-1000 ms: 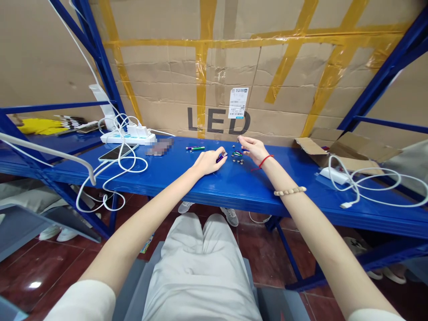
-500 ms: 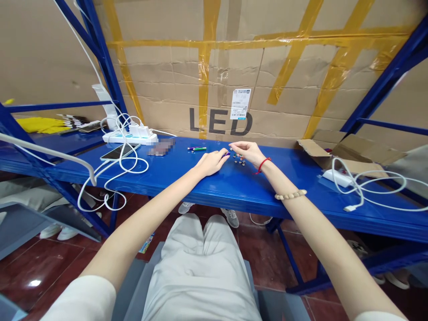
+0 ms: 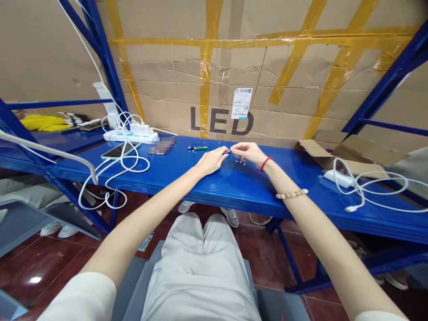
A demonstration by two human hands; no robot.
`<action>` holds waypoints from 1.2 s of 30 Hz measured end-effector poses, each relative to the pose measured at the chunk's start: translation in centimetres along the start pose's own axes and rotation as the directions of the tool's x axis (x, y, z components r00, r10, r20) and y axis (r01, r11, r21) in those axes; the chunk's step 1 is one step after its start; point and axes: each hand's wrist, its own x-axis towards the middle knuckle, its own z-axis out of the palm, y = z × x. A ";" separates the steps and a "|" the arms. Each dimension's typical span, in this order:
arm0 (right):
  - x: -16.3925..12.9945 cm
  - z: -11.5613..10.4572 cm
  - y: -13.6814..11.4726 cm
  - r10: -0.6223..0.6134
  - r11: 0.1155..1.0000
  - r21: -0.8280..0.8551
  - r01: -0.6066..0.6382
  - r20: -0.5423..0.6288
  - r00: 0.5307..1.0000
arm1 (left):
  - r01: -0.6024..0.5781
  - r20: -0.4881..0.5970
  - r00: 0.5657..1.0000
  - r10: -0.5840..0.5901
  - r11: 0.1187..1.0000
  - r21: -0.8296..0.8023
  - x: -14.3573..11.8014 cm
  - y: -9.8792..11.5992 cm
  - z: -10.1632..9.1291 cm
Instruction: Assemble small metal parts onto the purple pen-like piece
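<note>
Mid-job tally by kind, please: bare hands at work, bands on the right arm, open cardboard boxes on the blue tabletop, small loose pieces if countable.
Bare hands: 2, left hand and right hand
Right-arm bands: 2, red cord bracelet and pale round-beaded bracelet
Open brown cardboard box: 1
Small shiny pieces: too small to count
Total counted: 5

A white power strip (image 3: 112,135), dark-screened phone (image 3: 112,152) and slim green and purple cylinders (image 3: 200,148) lie on a glossy blue workbench (image 3: 294,171). Small shiny pieces (image 3: 241,162) cluster mid-bench, 1 open brown cardboard box (image 3: 361,146) at right.
</note>
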 end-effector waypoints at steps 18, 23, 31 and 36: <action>-0.5 -1.0 0.8 0.162 0.983 -0.105 -0.154 0.079 0.984 | -0.120 0.002 0.993 0.120 0.992 0.028 -0.3 -0.4 0.6; -0.4 -0.9 0.7 0.233 0.973 -0.039 -0.229 0.126 0.964 | -0.126 -0.024 0.992 0.126 0.992 0.012 -0.3 -0.3 0.3; 0.0 -0.8 0.6 0.219 0.975 -0.048 -0.215 0.118 0.969 | -0.093 -0.052 0.994 0.092 0.995 -0.033 -0.1 -0.4 0.6; 0.1 -0.4 0.1 0.033 0.993 -0.111 -0.032 0.008 0.999 | 0.003 -0.090 0.996 -0.008 0.999 -0.051 0.2 -0.8 1.0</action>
